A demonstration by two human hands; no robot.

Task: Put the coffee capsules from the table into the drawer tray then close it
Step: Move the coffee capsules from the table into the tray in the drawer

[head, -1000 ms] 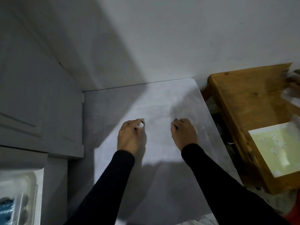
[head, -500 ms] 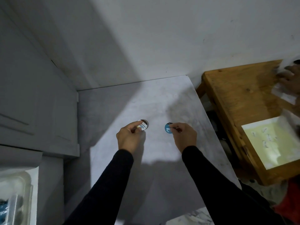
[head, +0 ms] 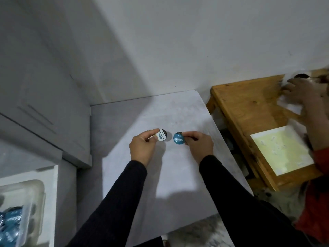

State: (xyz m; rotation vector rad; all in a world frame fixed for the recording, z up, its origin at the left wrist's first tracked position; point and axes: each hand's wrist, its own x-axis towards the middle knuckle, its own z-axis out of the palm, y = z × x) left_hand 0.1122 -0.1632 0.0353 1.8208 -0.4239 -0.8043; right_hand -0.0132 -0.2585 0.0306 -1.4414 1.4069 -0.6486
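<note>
I'm looking down on the grey table [head: 160, 175], which fills the middle of the frame, and both hands are over it, just above centre. My left hand [head: 142, 148] has its fingers curled, thumb and forefinger pinching the white-lidded capsule [head: 161, 134] with its printed lid tilted towards the camera. My right hand [head: 199, 145] mirrors it, fingers curled in, pinching the blue-lidded capsule [head: 178, 138], lid also facing up at me. The two capsules sit just beside each other with a small gap between them, not touching. I cannot tell whether either one is resting on the table or held just clear of it. Both black sleeves run down towards the bottom edge of the frame.

Bottom left corner, there's the open drawer [head: 51, 202], white-walled, and inside it the clear plastic tray [head: 33, 189]. Blue capsules [head: 12, 220] are already lying in it, partly cut off by the frame edge and rather blurred. Well apart from the hands, that.

Left of the table stands a grey cabinet [head: 41, 97], its panelled front in shadow. On the right side of the frame, a wooden table [head: 249, 107] with a pale yellow sheet [head: 283, 148] lying on it. Another person's hand [head: 299, 90] is at the upper right, blurred, on that wooden top, with a red sleeve [head: 318, 202] lower down at the right edge.
</note>
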